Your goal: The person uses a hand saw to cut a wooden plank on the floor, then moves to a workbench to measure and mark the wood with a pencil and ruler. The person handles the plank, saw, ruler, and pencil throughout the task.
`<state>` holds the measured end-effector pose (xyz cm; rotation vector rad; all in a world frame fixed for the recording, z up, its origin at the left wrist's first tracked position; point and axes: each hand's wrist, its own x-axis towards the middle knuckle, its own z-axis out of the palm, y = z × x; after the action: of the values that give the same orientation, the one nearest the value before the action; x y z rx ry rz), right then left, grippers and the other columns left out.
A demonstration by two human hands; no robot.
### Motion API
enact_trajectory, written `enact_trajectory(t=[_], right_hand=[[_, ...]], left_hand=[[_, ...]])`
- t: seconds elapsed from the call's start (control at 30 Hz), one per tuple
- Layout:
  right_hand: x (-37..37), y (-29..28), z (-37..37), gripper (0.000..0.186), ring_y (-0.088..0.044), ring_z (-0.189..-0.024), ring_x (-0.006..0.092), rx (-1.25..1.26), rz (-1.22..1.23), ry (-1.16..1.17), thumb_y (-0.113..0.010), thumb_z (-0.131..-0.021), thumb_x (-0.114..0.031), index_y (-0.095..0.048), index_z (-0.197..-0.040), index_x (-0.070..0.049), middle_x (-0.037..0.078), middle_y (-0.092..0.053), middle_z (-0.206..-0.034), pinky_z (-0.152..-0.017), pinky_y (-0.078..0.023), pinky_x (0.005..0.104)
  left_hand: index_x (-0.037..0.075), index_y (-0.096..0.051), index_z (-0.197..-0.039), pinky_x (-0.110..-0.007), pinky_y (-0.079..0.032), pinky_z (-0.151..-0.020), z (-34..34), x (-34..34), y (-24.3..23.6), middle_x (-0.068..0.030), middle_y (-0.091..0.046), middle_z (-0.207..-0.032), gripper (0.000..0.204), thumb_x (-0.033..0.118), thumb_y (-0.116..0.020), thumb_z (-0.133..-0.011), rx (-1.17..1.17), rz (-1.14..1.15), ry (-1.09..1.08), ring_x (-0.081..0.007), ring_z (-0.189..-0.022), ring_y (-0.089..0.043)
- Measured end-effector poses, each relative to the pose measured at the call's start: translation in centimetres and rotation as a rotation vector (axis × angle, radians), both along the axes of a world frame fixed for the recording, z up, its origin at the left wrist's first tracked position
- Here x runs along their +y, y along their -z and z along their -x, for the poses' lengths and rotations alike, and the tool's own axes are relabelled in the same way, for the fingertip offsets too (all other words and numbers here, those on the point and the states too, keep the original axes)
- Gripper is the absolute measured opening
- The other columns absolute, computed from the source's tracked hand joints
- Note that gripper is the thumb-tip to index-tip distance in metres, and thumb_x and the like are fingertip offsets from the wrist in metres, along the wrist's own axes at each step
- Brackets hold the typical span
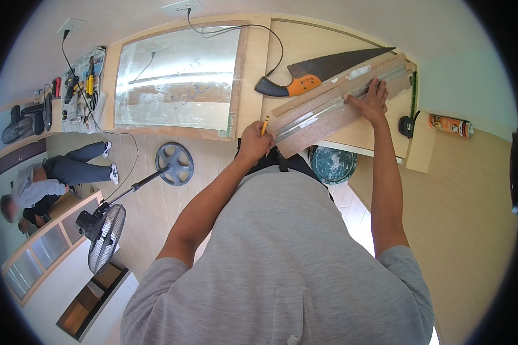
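Observation:
A yellow pencil is pinched in my left hand, at the near left end of a wooden board. The board lies slanted, rising toward the far right. Along it runs a narrow metal strip, which looks like a straightedge. My right hand presses on the strip and board with fingers spread, toward their far end. Just beyond the board rests a handsaw with an orange and black handle. The pencil's tip is hard to make out behind my fingers.
A shiny framed panel lies at left, with tools on newspaper beyond it. A black tape measure and a printed canister sit at right. Below are a lidded bucket and a standing fan. Another person is far left.

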<state>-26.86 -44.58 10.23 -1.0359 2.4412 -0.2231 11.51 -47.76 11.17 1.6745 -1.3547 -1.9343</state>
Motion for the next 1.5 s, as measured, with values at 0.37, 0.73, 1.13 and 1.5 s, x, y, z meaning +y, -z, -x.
enact_trajectory(t=[0.37,0.73,1.13,1.5], right_hand=[[0.9,1.0,0.1,0.141,0.001,-0.158,0.0453,0.092,0.073,-0.041,-0.077,-0.065,-0.08,-0.009,-0.166,-0.009,0.023,0.002,-0.172,-0.119,-0.014,0.0673],[0.9,1.0,0.1,0.141,0.0,-0.158,0.0451,0.09,0.078,-0.039,-0.078,-0.065,-0.079,-0.008,-0.166,-0.01,0.023,0.002,-0.172,-0.119,-0.014,0.0684],[0.1,1.0,-0.1,0.143,-0.003,-0.158,0.0449,0.129,0.006,0.0,-0.082,-0.062,-0.075,-0.011,-0.166,-0.008,0.024,0.001,-0.172,-0.118,-0.02,0.0673],[0.6,-0.7,-0.6,0.149,0.003,-0.158,0.0456,0.016,0.06,0.012,-0.082,-0.06,-0.077,-0.005,-0.166,-0.007,0.023,0.006,-0.172,-0.119,-0.014,0.0651]], left_hand=[[-0.004,-0.06,-0.105,-0.025,-0.041,-0.044,-0.2,-0.5,-0.2,-0.0072,-0.064,-0.072,0.017,-0.001,-0.068,-0.091,0.033,-0.039,0.023,-0.0114,-0.049,-0.053],[-0.004,-0.06,-0.105,-0.027,-0.041,-0.043,0.1,-0.9,-0.9,-0.0077,-0.064,-0.071,0.016,0.0,-0.067,-0.092,-0.009,-0.051,0.065,-0.0121,-0.049,-0.054],[-0.001,-0.063,-0.085,-0.038,-0.047,-0.047,-0.1,-0.2,2.3,-0.0128,-0.064,-0.067,0.012,0.011,-0.067,-0.083,-0.173,0.16,0.127,-0.021,-0.046,-0.057],[-0.006,-0.062,-0.102,-0.029,-0.043,-0.042,0.5,-0.5,-0.7,-0.0087,-0.065,-0.068,0.012,0.003,-0.063,-0.093,-0.146,0.118,0.132,-0.0141,-0.046,-0.055]])
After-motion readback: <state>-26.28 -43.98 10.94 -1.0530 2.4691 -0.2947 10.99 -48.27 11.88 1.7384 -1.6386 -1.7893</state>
